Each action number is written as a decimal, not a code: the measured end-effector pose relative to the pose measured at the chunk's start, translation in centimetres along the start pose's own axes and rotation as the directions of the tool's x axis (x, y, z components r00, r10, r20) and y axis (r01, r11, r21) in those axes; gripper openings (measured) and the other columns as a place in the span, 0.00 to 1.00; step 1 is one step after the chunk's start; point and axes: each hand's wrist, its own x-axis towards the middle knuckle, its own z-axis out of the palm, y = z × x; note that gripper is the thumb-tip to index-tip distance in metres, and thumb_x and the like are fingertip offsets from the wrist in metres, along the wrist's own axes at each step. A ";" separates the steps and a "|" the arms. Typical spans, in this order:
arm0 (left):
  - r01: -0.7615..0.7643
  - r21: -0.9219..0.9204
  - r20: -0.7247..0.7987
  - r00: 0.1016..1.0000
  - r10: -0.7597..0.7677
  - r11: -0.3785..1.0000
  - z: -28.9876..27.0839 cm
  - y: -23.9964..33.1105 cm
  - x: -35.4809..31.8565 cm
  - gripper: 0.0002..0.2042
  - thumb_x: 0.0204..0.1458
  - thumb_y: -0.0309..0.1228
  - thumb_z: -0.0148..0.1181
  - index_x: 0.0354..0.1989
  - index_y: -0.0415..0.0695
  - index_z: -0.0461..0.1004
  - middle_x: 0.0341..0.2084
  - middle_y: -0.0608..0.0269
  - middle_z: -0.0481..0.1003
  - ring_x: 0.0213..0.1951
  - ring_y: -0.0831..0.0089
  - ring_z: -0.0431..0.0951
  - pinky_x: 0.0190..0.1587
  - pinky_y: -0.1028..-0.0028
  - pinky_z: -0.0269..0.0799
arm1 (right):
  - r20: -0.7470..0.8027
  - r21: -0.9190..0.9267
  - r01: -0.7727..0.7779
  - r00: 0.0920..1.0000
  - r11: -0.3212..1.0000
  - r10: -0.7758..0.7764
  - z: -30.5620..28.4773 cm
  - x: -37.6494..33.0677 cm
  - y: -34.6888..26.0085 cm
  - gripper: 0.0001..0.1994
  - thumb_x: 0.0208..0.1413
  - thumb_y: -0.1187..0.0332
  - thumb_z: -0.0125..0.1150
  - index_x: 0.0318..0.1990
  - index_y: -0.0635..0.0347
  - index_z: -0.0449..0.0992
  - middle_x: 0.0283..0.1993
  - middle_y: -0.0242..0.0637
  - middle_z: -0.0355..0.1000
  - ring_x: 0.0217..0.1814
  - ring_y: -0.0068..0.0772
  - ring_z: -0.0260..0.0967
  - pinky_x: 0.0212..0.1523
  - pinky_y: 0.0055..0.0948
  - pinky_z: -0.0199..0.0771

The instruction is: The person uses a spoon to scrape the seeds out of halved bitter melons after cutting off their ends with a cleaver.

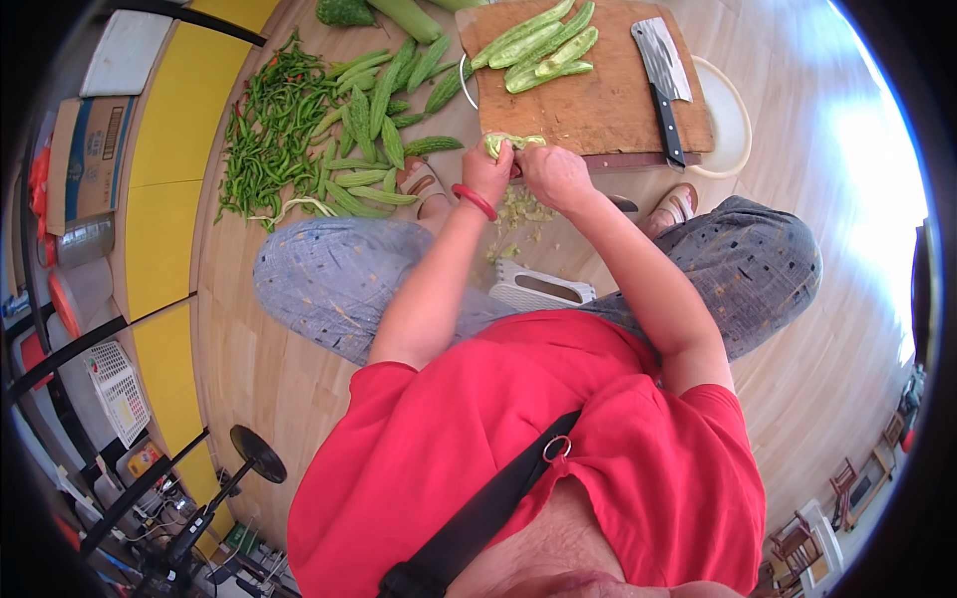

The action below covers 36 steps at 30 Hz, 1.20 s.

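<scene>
My left hand (pixel 486 171), with a red bangle at the wrist, is closed around a pale green piece of bitter melon (pixel 518 143) at the near edge of the cutting board. Beside it, my right hand (pixel 556 177) is curled closed against the melon; what its fingers hold is hidden. Pale scraps (pixel 520 214) of melon lie on the floor below both hands. Several split bitter melon halves (pixel 538 48) rest on the wooden cutting board (pixel 598 115). A cleaver (pixel 666 95) with a black handle lies along the board's right side.
Whole bitter melons (pixel 377 115) and a heap of green chillies (pixel 274 135) spread over the floor at left. A white round basin (pixel 733 120) sits partly under the board. Between my legs is a white plastic stool (pixel 538 287). A black stand fan (pixel 257 453) stands at lower left.
</scene>
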 end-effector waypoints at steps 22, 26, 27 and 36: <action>-0.095 0.029 -0.035 0.995 0.096 0.995 0.8 -0.4 -0.8 0.08 0.51 0.27 0.50 0.36 0.37 0.69 0.15 0.60 0.71 0.14 0.74 0.74 0.16 0.77 0.68 | -0.019 -0.006 -0.192 0.981 0.981 0.192 -1.8 -0.3 2.0 0.14 0.49 0.65 0.43 0.26 0.63 0.74 0.27 0.57 0.70 0.33 0.54 0.71 0.36 0.43 0.70; -0.134 0.061 -0.052 0.989 0.137 0.989 0.7 -0.8 -0.7 0.08 0.51 0.28 0.51 0.36 0.38 0.69 0.20 0.57 0.72 0.13 0.74 0.73 0.16 0.77 0.68 | -0.055 0.024 -0.150 0.987 0.988 0.151 -2.0 -0.4 1.0 0.13 0.50 0.65 0.44 0.24 0.63 0.73 0.25 0.55 0.70 0.30 0.52 0.71 0.33 0.43 0.71; -0.151 0.097 -0.057 0.986 0.157 0.984 0.6 -1.3 -0.6 0.08 0.50 0.28 0.51 0.36 0.38 0.69 0.21 0.56 0.72 0.15 0.72 0.74 0.18 0.75 0.69 | -0.069 0.047 -0.132 0.988 0.990 0.135 -2.0 -0.4 0.5 0.13 0.50 0.65 0.44 0.24 0.63 0.73 0.24 0.54 0.70 0.30 0.52 0.71 0.33 0.43 0.71; -0.321 0.295 -0.037 0.937 0.346 0.900 0.3 -0.3 -0.7 0.09 0.47 0.28 0.54 0.36 0.39 0.69 0.30 0.48 0.72 0.34 0.50 0.72 0.36 0.64 0.68 | 0.025 -0.002 -0.075 0.997 0.997 0.075 -0.1 -0.4 0.4 0.13 0.48 0.64 0.45 0.24 0.61 0.74 0.26 0.53 0.71 0.30 0.51 0.71 0.34 0.43 0.71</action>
